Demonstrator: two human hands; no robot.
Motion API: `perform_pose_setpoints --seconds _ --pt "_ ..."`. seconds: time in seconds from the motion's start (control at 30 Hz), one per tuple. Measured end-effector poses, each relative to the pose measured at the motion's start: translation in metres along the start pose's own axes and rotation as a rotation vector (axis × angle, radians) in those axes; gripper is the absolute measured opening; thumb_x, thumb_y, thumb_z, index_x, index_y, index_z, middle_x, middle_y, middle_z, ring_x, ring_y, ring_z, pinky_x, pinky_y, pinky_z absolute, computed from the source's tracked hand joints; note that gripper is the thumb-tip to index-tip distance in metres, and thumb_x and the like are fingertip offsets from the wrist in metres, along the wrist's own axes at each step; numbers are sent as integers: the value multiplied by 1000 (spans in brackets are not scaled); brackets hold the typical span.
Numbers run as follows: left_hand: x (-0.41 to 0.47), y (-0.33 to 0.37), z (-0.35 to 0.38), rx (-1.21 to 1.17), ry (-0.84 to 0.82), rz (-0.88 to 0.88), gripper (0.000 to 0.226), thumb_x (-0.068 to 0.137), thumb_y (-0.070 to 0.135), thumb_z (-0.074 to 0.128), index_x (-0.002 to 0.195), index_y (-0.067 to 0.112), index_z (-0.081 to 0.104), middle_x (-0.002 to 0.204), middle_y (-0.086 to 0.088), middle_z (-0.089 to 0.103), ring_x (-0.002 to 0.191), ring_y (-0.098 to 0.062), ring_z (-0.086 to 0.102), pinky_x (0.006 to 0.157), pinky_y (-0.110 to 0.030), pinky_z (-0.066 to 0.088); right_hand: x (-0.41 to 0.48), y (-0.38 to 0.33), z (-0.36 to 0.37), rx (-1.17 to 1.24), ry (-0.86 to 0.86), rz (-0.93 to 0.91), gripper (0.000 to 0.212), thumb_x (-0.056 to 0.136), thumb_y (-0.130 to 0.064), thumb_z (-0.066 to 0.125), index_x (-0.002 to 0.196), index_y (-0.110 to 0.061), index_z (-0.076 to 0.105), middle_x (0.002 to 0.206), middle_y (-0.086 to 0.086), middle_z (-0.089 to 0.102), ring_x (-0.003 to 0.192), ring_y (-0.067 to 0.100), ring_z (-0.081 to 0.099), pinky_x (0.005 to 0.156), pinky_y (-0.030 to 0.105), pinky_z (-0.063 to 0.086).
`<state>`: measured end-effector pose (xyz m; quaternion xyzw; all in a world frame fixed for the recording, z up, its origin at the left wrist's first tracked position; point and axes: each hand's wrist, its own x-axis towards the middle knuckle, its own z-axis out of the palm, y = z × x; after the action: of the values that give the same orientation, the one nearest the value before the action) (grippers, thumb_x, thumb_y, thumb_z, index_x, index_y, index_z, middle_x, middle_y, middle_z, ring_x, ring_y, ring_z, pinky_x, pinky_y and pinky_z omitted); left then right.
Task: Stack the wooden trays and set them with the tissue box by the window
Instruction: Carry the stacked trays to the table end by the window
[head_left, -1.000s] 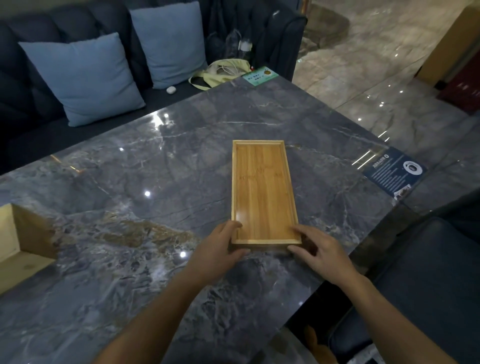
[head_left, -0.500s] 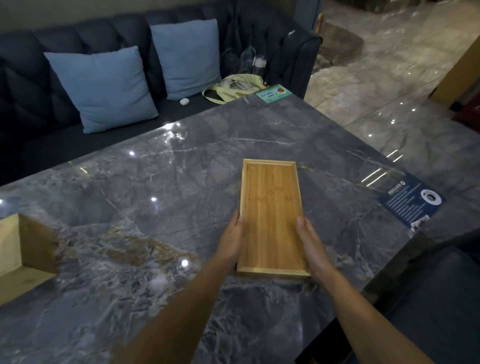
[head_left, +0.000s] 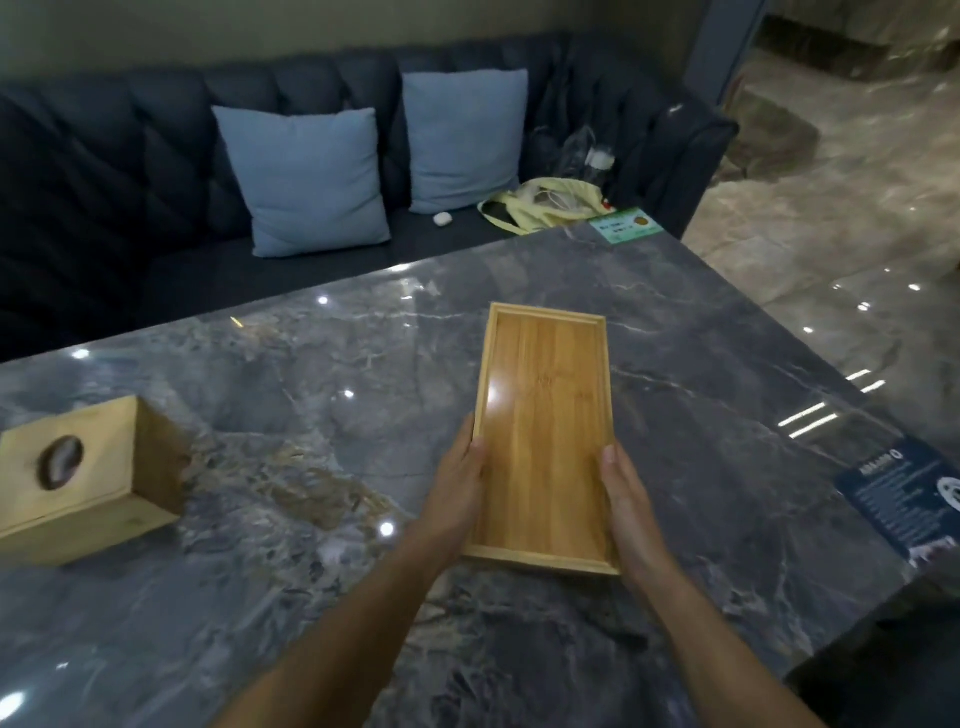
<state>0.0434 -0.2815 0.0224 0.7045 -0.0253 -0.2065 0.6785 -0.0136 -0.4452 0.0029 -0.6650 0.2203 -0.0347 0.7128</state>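
A long bamboo tray (head_left: 546, 415) is held lengthwise in front of me over the dark marble table (head_left: 311, 374). My left hand (head_left: 454, 499) grips its left long edge and my right hand (head_left: 631, 512) grips its right long edge, both near the end closest to me. I cannot tell whether it is one tray or a stack. A wooden tissue box (head_left: 85, 475) with an oval opening in its top sits at the table's left edge, well apart from the tray.
A dark blue sofa (head_left: 104, 171) with two light blue cushions (head_left: 306, 182) runs along the table's far side, with a yellow bag (head_left: 540, 205) on its seat. A green card (head_left: 626, 224) and a dark blue card (head_left: 904, 493) lie on the table's right corners.
Both hands moved from the tray's near end to its long sides and took hold of it. The view has swung left and up, bringing the tissue box further into sight.
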Motion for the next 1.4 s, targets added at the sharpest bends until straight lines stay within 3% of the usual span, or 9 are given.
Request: perform_pose_setpoints --seconds 0.13,0.27,0.47,0.7,0.87,0.93,1.03,1.2,1.4 --pt "-12 26 -55 -40 130 23 38 99 31 27 135 29 41 133 -2 53 119 -15 53 100 -42 45 10 -27 57 11 -136 -50 41 96 -42 32 135 -30 39 110 -21 54 84 -16 59 59 4 48" --pt "-41 48 -121 1 259 103 31 98 39 27 124 44 42 117 14 56 104 -2 56 76 -21 47 8 -47 128 22 -278 -105 42 96 -42 33 132 -24 43 118 -10 56 88 -12 60 62 8 49" --pt "-104 58 -224 83 583 129 42 99 36 26 139 30 36 138 3 49 121 -15 49 102 -39 41 -27 -64 248 33 -553 -125 46 97 -39 33 137 -17 39 126 0 57 94 -2 61 65 9 51" --pt "-201 37 -318 3 801 105 30 97 38 29 118 40 50 105 19 62 88 9 62 66 -13 49 -97 -50 366 -21 -776 -81 46 95 -44 33 138 -26 38 127 -4 56 101 -1 58 74 18 53" --pt "-252 17 -362 -123 898 -67 33 96 41 32 81 50 60 74 17 69 68 -5 68 49 -17 49 -140 -28 422 -90 -849 -26 52 94 -47 35 142 -26 32 134 -6 51 116 12 52 95 34 46" --pt "-263 5 -376 -158 951 -87 26 96 39 32 95 44 58 84 20 60 74 -1 60 54 -19 44 -152 -19 436 -94 -866 7 47 94 -45 37 137 -26 40 119 -12 59 105 6 57 84 26 49" --pt "-267 -15 -392 -119 974 -113 37 97 35 31 133 31 42 101 18 51 82 6 47 68 -22 42 -161 -1 447 -107 -837 107 46 93 -46 41 135 -26 43 121 -4 60 110 17 57 97 40 46" --pt "-262 -46 -403 -104 867 -206 43 98 35 30 140 25 34 144 -2 41 126 -21 42 109 -44 33 -168 20 444 -171 -794 151 48 89 -51 45 132 -31 43 122 -6 59 107 12 57 90 34 46" --pt "-248 -69 -407 -92 777 -232 42 98 33 31 139 22 37 142 -1 43 115 -7 41 97 -27 32 -166 38 440 -134 -749 243 61 80 -55 54 134 -33 39 127 -4 56 113 18 56 96 44 47"
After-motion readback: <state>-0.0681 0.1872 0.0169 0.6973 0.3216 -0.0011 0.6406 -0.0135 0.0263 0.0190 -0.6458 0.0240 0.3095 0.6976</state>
